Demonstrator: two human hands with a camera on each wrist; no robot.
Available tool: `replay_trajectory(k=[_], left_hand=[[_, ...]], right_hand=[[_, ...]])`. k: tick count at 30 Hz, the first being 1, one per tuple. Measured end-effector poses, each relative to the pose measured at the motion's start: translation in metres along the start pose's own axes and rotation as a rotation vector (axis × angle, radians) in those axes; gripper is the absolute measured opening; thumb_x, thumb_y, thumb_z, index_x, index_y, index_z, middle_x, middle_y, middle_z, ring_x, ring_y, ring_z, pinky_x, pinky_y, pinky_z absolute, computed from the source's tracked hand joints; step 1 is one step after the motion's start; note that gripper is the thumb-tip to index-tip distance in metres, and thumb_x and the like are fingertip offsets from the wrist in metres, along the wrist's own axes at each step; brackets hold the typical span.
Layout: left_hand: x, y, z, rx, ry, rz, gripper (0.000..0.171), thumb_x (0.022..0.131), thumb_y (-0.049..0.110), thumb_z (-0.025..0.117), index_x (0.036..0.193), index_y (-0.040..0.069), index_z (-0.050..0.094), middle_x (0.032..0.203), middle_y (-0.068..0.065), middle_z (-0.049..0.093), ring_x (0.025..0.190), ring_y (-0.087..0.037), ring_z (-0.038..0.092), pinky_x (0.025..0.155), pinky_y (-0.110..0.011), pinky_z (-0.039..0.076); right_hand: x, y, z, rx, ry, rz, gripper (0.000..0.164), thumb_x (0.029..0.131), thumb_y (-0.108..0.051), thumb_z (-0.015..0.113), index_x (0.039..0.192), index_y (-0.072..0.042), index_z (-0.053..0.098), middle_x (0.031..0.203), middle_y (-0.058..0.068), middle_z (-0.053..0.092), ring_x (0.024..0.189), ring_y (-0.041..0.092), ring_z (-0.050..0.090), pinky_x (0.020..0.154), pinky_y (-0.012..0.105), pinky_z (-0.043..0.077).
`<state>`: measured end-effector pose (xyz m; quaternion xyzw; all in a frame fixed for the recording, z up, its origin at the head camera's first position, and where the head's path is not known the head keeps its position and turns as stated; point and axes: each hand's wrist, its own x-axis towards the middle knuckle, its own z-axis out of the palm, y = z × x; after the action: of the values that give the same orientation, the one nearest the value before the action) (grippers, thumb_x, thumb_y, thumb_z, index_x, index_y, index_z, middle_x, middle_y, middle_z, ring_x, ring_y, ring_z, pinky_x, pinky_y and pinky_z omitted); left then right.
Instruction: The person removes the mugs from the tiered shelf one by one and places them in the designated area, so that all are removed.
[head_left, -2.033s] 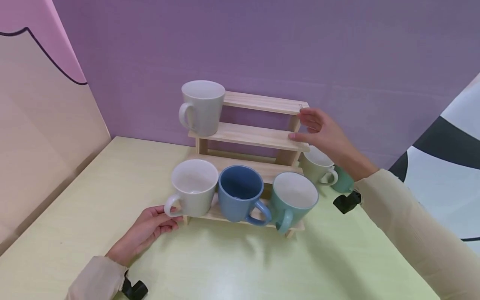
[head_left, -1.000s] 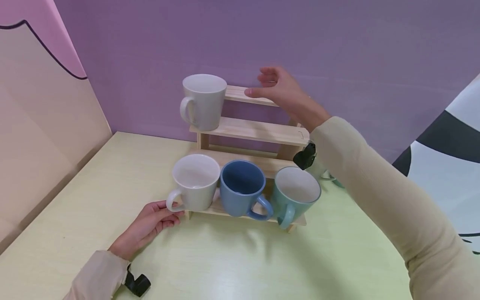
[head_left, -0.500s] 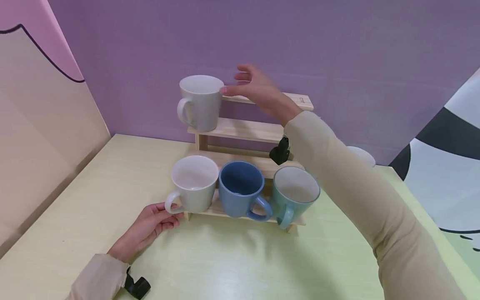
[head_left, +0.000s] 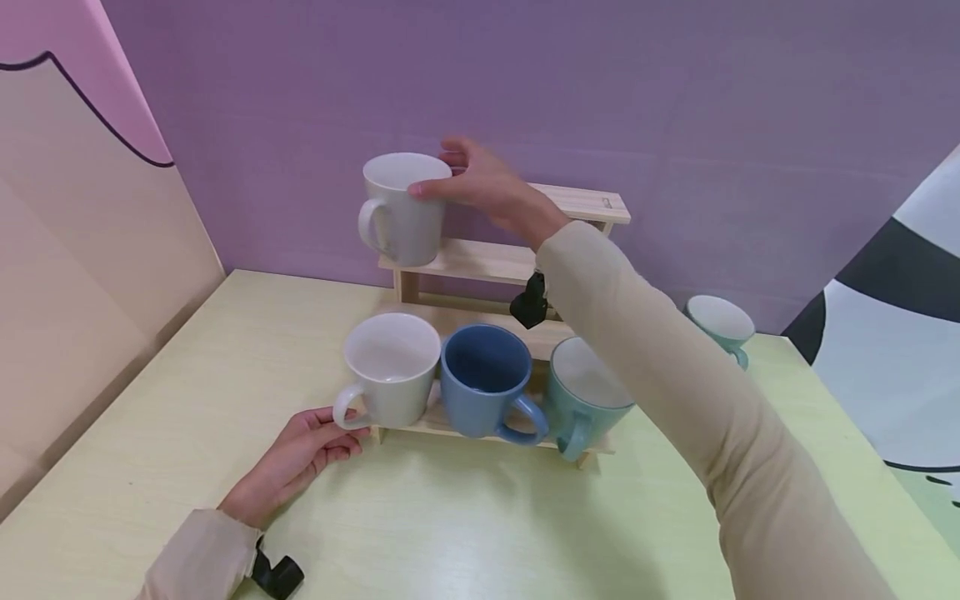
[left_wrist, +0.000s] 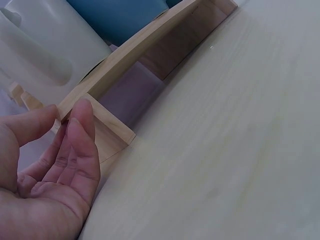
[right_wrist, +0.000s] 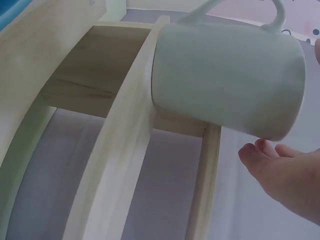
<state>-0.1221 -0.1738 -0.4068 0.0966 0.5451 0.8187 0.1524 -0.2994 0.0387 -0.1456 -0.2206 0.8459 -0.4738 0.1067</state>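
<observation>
Up on the rack (head_left: 480,259), right hand (head_left: 491,185) spread round upper mug (head_left: 408,223), left hand (head_left: 296,454) pinching rack's low end: likely grasp step, calling for closed fingers.

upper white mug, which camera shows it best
The head view: the upper white mug shows nearly whole, handle included, though the right hand covers a little. The right wrist view shows its side closer, but cuts off part of the handle. I can't make it out in the left wrist view.
</observation>
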Motion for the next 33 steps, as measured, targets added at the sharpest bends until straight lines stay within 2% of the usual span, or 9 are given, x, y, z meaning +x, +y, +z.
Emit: replay_trajectory(k=[8, 15, 20, 23, 33], left_hand=[[0.000, -0.001, 0.002, -0.006, -0.021, 0.016, 0.027, 0.099, 0.005, 0.048, 0.100, 0.019, 0.070, 0.091, 0.003, 0.073, 0.078, -0.004, 0.065, 0.070, -0.015, 0.052], [0.000, 0.000, 0.002, 0.001, 0.003, 0.004, 0.026, 0.099, 0.006, 0.048, 0.099, 0.019, 0.070, 0.089, 0.003, 0.073, 0.077, -0.005, 0.066, 0.070, -0.015, 0.052], [0.000, -0.001, 0.002, 0.006, 0.010, -0.008, 0.024, 0.099, 0.007, 0.049, 0.098, 0.018, 0.070, 0.088, 0.003, 0.072, 0.077, -0.004, 0.065, 0.069, -0.015, 0.052], [0.000, 0.000, 0.001, 0.015, 0.013, -0.009, 0.022, 0.099, 0.008, 0.050, 0.098, 0.018, 0.070, 0.089, 0.003, 0.073, 0.077, -0.004, 0.065, 0.069, -0.015, 0.052], [0.005, -0.004, 0.001, 0.005, 0.006, -0.010, 0.023, 0.099, 0.007, 0.050, 0.098, 0.018, 0.070, 0.088, 0.004, 0.072, 0.076, -0.004, 0.065, 0.068, -0.015, 0.052]], right_hand=[[0.004, 0.003, 0.009, 0.024, -0.017, -0.007, 0.093, 0.079, -0.020, 0.076, 0.152, -0.013, 0.019, 0.154, 0.003, 0.029, 0.136, 0.018, 0.033, 0.116, 0.036, 0.026], [0.011, 0.008, 0.016, 0.088, -0.009, -0.040, 0.087, 0.076, -0.015, 0.078, 0.146, -0.010, 0.026, 0.142, 0.008, 0.041, 0.124, 0.021, 0.043, 0.111, 0.036, 0.032], [0.012, 0.012, 0.022, 0.140, 0.000, -0.053, 0.086, 0.075, -0.013, 0.077, 0.146, -0.011, 0.028, 0.137, 0.008, 0.046, 0.121, 0.020, 0.045, 0.109, 0.035, 0.033], [0.013, 0.012, 0.023, 0.145, 0.014, -0.043, 0.088, 0.075, -0.014, 0.078, 0.147, -0.013, 0.027, 0.138, 0.007, 0.046, 0.121, 0.020, 0.046, 0.109, 0.034, 0.034], [0.013, 0.013, 0.021, 0.095, 0.097, 0.004, 0.084, 0.070, -0.019, 0.084, 0.140, -0.015, 0.039, 0.135, 0.003, 0.049, 0.117, 0.018, 0.050, 0.103, 0.034, 0.041]])
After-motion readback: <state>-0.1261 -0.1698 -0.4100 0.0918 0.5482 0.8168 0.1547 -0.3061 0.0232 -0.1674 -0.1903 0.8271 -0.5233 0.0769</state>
